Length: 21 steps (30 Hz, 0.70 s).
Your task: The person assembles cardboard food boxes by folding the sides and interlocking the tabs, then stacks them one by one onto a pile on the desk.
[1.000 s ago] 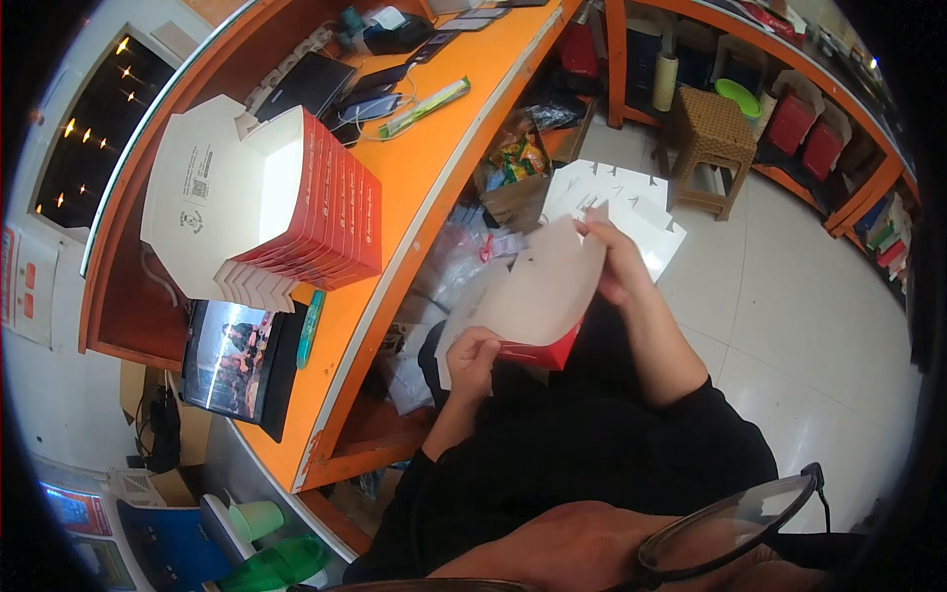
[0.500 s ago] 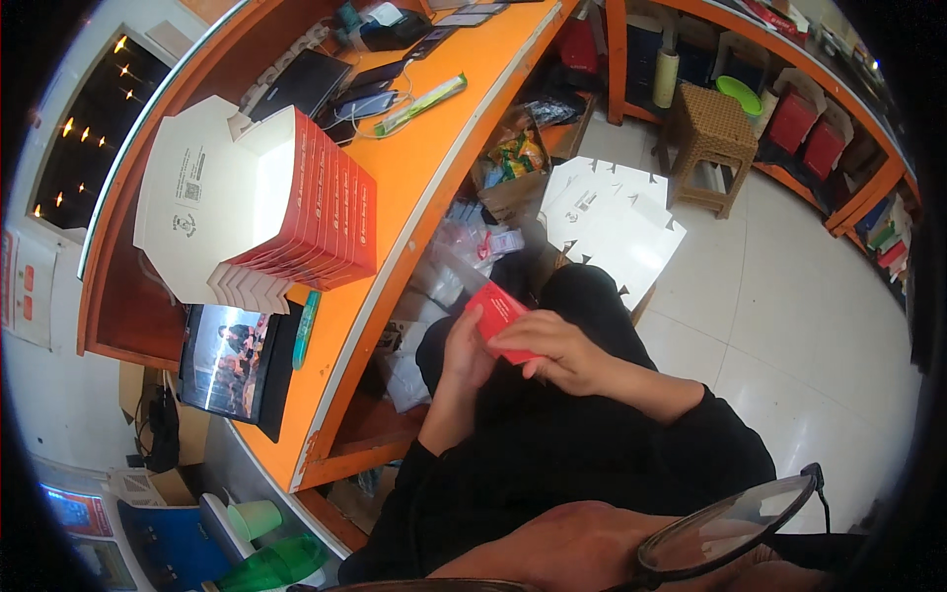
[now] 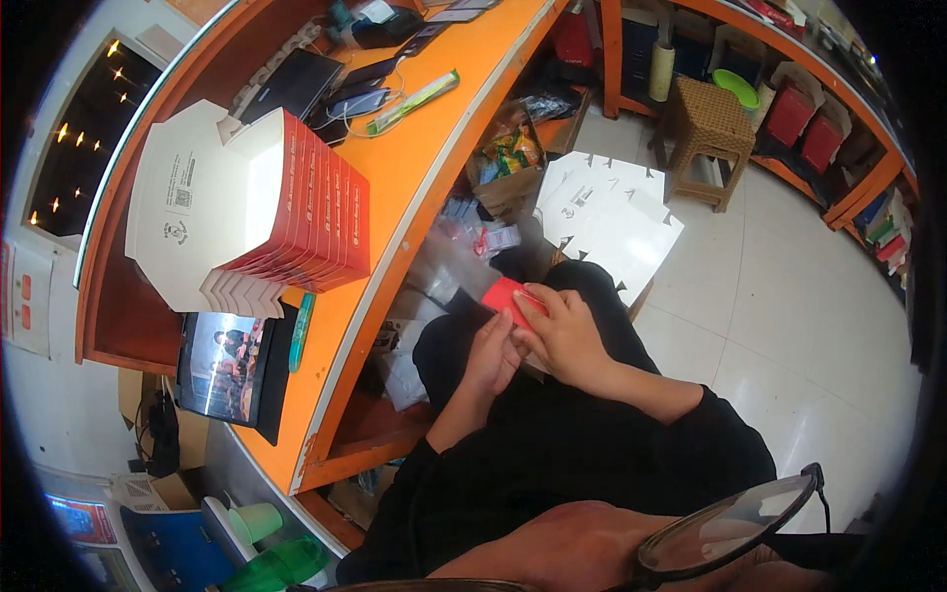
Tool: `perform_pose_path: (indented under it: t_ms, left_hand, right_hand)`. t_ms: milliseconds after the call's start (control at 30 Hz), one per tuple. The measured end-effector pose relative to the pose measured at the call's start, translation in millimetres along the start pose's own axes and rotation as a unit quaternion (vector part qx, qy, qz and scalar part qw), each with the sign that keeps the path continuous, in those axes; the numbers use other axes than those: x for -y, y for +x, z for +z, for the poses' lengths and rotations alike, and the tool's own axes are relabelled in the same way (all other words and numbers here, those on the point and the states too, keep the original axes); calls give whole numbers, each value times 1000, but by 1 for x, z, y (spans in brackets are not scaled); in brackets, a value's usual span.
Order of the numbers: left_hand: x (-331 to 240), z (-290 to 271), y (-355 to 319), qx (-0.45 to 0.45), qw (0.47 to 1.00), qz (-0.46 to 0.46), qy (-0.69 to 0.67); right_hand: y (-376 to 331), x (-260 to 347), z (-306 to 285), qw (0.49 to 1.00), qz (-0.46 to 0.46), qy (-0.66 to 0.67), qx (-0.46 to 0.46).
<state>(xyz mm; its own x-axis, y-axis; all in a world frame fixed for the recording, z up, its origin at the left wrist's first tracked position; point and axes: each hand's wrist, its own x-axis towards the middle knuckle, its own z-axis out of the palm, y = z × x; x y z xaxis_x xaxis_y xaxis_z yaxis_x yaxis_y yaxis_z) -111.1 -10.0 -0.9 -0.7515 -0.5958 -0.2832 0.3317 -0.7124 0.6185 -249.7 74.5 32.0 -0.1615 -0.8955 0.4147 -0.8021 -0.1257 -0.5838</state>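
Over my lap I hold a red cardboard piece with a pale, blurred flap reaching off its far left end. My right hand is closed over its near right part, thumb and fingers pressing on the card. My left hand pinches its near left edge, fingertips close to those of the right hand. The hands hide the lower part of the piece. On the orange desk to the left stands a nested stack of red-and-white cardboard boxes, their white insides facing up.
Flat white cardboard blanks lie in a pile beyond my knees. On the orange desk are a tablet, a teal pen-like tool, phones and cables. A wicker stool stands farther right, before shelves. Plastic bags crowd below the desk edge.
The red piece has shifted slightly right and toward a flatter angle. My right hand has moved up over it, and my left hand has slid right to its near edge.
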Motion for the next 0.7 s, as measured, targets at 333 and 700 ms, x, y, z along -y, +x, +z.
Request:
perform_pose_path:
  t_ms: [333,700]
  left_hand:
    - [24,-47,-27,-52,892,38,448]
    - [34,-40,-39,43,817,-63,571]
  right_hand:
    - [-17,-59,11,955,231,178,60]
    - [-24,-57,-1,980,-1,136,146]
